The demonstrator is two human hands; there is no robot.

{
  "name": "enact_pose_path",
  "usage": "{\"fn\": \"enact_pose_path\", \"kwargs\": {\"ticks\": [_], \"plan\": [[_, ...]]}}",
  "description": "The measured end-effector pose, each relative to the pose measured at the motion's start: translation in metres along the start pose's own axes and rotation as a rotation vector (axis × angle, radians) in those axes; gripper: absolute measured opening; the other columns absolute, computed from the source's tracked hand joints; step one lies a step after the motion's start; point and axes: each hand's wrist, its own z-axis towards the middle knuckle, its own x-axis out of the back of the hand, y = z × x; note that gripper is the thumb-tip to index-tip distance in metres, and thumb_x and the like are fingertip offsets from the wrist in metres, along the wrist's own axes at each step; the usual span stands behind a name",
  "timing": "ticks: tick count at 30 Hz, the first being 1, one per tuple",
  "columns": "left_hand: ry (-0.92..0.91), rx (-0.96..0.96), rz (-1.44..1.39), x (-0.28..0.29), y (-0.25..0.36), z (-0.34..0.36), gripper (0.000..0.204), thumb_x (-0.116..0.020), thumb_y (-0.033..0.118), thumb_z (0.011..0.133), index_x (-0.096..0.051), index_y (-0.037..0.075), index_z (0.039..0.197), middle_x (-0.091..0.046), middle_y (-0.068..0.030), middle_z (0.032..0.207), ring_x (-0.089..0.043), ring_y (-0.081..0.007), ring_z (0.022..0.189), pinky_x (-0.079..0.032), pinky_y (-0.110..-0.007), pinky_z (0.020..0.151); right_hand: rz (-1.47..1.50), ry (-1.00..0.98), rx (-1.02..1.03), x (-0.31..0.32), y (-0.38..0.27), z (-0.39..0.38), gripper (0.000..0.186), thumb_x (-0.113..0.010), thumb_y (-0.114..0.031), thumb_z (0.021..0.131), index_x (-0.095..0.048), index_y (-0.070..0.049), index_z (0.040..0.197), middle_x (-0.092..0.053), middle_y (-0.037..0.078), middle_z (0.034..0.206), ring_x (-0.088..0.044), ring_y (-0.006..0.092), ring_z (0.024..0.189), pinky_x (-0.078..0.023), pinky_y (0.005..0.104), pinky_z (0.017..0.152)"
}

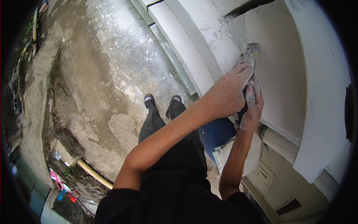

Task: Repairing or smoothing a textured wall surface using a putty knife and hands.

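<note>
Both my hands are coated in white dust and work together on a narrow, dust-covered tool (253, 47) with a flat grey end. Its exact kind does not show. My left hand (232, 89) lies over it, with fingers stretched along its length and pressed onto it. Lower down, my right hand (253, 109) is closed round its dark lower part, thumb upward. The tool's far end rests at a smooth white wall panel (281, 67), beside a white moulded ledge (220, 37). My fingers hide most of the tool's middle.
A blue drum (216, 134) and a whitish container (250, 155) stand below my hands. White ledges (182, 44) run along the wall's left. My feet are on a stained concrete floor (123, 71); a yellowish pipe (95, 173) and scattered litter (59, 183) lie at lower left.
</note>
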Motion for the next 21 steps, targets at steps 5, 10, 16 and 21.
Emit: {"fn": "enact_pose_path", "kwargs": {"ticks": [5,10,16,21], "plan": [[-0.021,-0.061,0.054,-0.003,-0.01,0.002,0.051,-0.05,-0.005,0.073,-0.046,-0.011,0.124,-0.05,-0.0329,0.121,-0.047,-0.0486,0.116,-0.039,-0.046,0.101,-0.034,0.066,0.034,-0.002,0.015,-0.003,0.05,-0.052,-0.02,0.095,-0.044,0.01,0.135,-0.052,0.019,0.134,-0.049,0.0252,0.122,-0.032,0.0355,0.108],[-0.162,-0.005,0.118,0.001,0.0,0.011,0.051,-0.051,-0.005,0.073,-0.046,-0.01,0.123,-0.052,-0.0306,0.117,-0.05,-0.0478,0.11,-0.041,-0.047,0.098,0.063,0.048,-0.009,0.005,0.007,0.006,0.048,-0.052,-0.018,0.096,-0.045,0.01,0.134,-0.052,0.018,0.133,-0.05,0.0229,0.12,-0.033,0.0342,0.107],[0.041,-0.138,0.23,-0.009,-0.014,0.006,0.047,-0.051,-0.003,0.075,-0.048,-0.01,0.121,-0.052,-0.0299,0.117,-0.05,-0.0467,0.11,-0.043,-0.047,0.095,0.027,0.009,0.062,-0.004,0.0,0.011,0.045,-0.052,-0.015,0.096,-0.047,0.011,0.132,-0.054,0.017,0.13,-0.051,0.0208,0.118,-0.033,0.0327,0.106],[-0.051,-0.057,0.174,-0.002,-0.006,0.003,0.044,-0.052,-0.002,0.076,-0.05,-0.009,0.119,-0.054,-0.0293,0.115,-0.05,-0.0466,0.11,-0.042,-0.047,0.096,-0.081,0.037,0.053,-0.008,0.004,0.008,0.043,-0.051,-0.014,0.096,-0.048,0.011,0.13,-0.056,0.017,0.127,-0.052,0.0198,0.115,-0.035,0.0323,0.104]]}}
